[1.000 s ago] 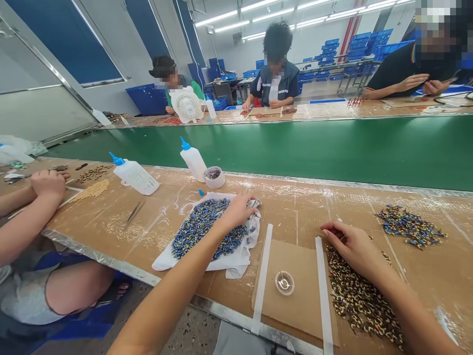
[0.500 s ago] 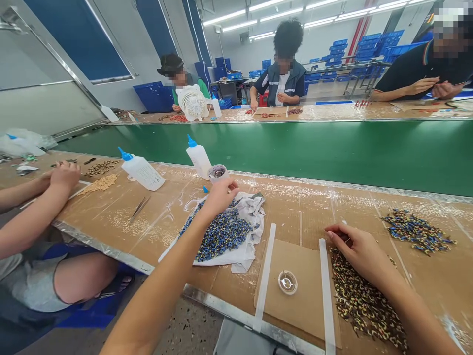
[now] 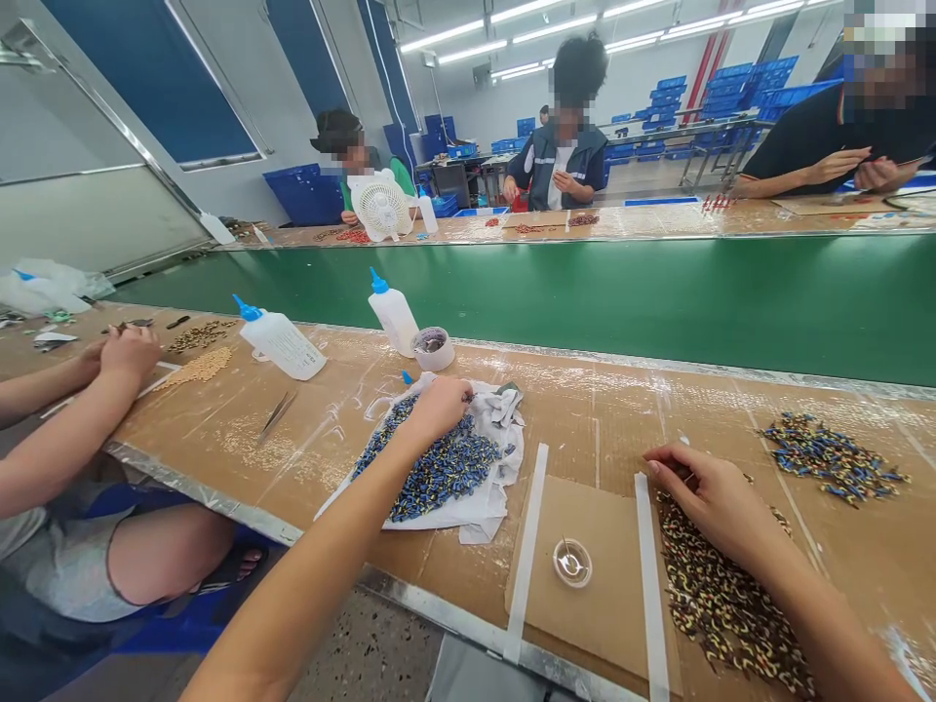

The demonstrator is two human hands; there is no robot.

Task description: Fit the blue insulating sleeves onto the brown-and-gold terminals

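The left hand [image 3: 439, 408] is positioned over the far part of the blue-and-yellow pieces [image 3: 446, 473], which are heaped on a crumpled white sheet [image 3: 488, 526]. Its fingers are curled; whether a piece is gripped between the fingertips cannot be determined. The right hand [image 3: 702, 492] is placed at the far end of a heap of dark-and-yellow pieces [image 3: 731, 604], with thumb and forefinger brought near each other; its grip is partly hidden, and whether anything is held cannot be determined.

Between the two heaps, a cardboard pad [image 3: 600, 624] is flanked by white strips [image 3: 527, 551]. A small clear cup [image 3: 572, 564] is set on the pad. A smaller heap of blue pieces [image 3: 834, 456] is located at the far right. A bottle [image 3: 395, 322] and a tape roll [image 3: 434, 348] are placed beyond the sheet, and tweezers [image 3: 276, 417] are laid to its left.
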